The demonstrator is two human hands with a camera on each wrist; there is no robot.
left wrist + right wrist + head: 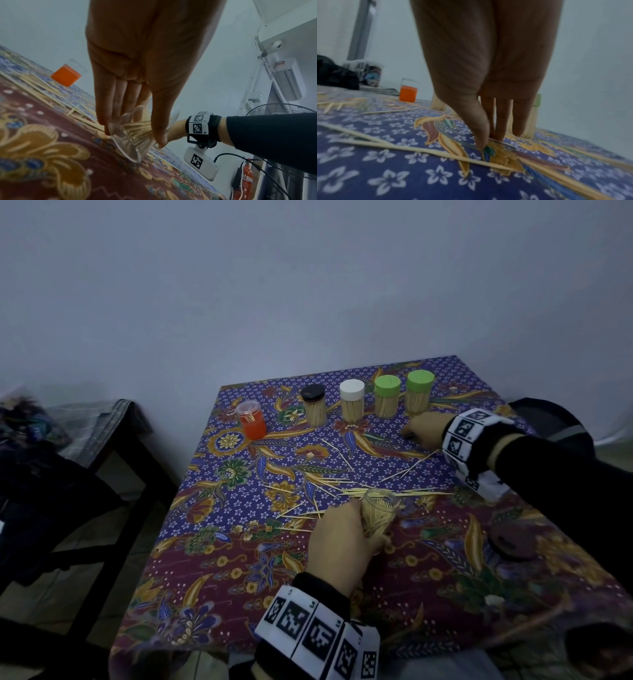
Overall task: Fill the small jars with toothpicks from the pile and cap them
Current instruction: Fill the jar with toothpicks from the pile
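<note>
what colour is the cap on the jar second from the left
Black cap, clearest in the head view.

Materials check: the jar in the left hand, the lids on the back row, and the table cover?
Jar: clear and see-through, toothpicks visible inside; plastic or glass, can't tell. Held by left hand.
Lids, black, white, green and: opaque, matte, probably plastic.
Table cover: printed floral pattern, looks like fabric.

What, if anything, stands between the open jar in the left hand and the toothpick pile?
Nothing visible. The left hand grips the tilted clear jar, whose mouth lies right beside the toothpick pile.
</note>
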